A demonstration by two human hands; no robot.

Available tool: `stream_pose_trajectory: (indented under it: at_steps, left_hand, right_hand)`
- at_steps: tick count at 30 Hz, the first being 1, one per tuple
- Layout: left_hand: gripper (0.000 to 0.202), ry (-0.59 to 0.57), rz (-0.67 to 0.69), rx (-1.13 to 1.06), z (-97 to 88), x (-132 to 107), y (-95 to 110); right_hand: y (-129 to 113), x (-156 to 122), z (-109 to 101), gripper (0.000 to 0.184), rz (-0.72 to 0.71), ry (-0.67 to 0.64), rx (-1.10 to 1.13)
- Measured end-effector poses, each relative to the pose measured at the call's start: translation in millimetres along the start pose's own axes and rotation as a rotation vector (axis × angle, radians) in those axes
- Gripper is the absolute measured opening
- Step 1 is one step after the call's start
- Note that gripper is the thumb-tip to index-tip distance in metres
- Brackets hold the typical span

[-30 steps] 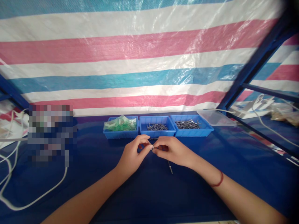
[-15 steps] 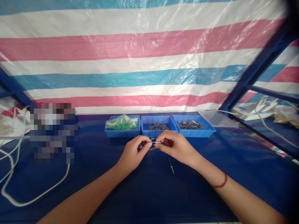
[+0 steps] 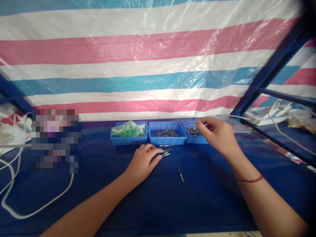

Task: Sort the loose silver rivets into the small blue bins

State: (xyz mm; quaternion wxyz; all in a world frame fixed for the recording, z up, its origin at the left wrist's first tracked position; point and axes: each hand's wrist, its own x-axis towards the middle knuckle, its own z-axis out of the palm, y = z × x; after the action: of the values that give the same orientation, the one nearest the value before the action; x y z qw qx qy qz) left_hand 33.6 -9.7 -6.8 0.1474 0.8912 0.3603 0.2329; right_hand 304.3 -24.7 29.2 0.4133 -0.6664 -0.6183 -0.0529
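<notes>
My left hand [image 3: 145, 161] rests low over the blue table, thumb and forefinger closed around the end of a blind rivet [image 3: 166, 154]. Other blind rivets [image 3: 167, 145] lie close by its fingertips. My right hand [image 3: 217, 133] hovers over the right blue bin [image 3: 197, 141], fingers curled and thumb against the forefinger; whatever they pinch, if anything, is too small to make out. That bin holds a heap of rivets [image 3: 193, 131], partly hidden by the hand. One single rivet [image 3: 180, 173] lies apart on the table between my forearms.
The middle blue bin [image 3: 168, 141] holds more rivets, and the left blue bin [image 3: 128, 141] has a green plastic bag [image 3: 130, 129]. A clear lid [image 3: 238, 125] lies at the right. White cables [image 3: 37, 214] loop over the left side. Striped sheeting [image 3: 148, 49] hangs behind.
My hands have parted. The right one moved right and up to the right bin, while the left stayed near the rivets on the table. The rivet both hands held is now by the left fingertips.
</notes>
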Motion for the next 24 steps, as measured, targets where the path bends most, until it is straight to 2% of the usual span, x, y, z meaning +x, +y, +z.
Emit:
stream_pose_trajectory:
  at_steps: [3,5,9,13,16,20,24]
  left_hand:
    - [0.029,-0.028,-0.009,0.070,0.8,1,-1]
    - [0.029,-0.031,-0.013,0.112,3.2,1,-2]
    - [0.025,-0.033,-0.012,0.150,7.2,0,-3]
    - [0.025,-0.057,-0.036,0.193,6.9,0,-1]
    - [0.025,-0.056,-0.031,0.257,6.3,-1,1]
    - [0.024,-0.035,-0.022,0.252,6.9,-1,0]
    - [0.020,0.047,-0.006,0.087,6.7,0,-2]
  right_hand:
    - [24,8,0,0.029,0.079,0.015,-0.177]
    - [27,9,2,0.032,0.089,-0.010,-0.185]
    - [2,0,6,0.029,0.000,-0.089,-0.055]
    - [-28,-14,15,0.024,-0.229,-0.343,0.079]
    - [-39,-25,27,0.020,-0.371,-0.514,0.126]
    - [-45,-37,42,0.020,-0.429,-0.620,0.136]
    - [-48,-41,48,0.017,-0.438,-0.652,0.190]
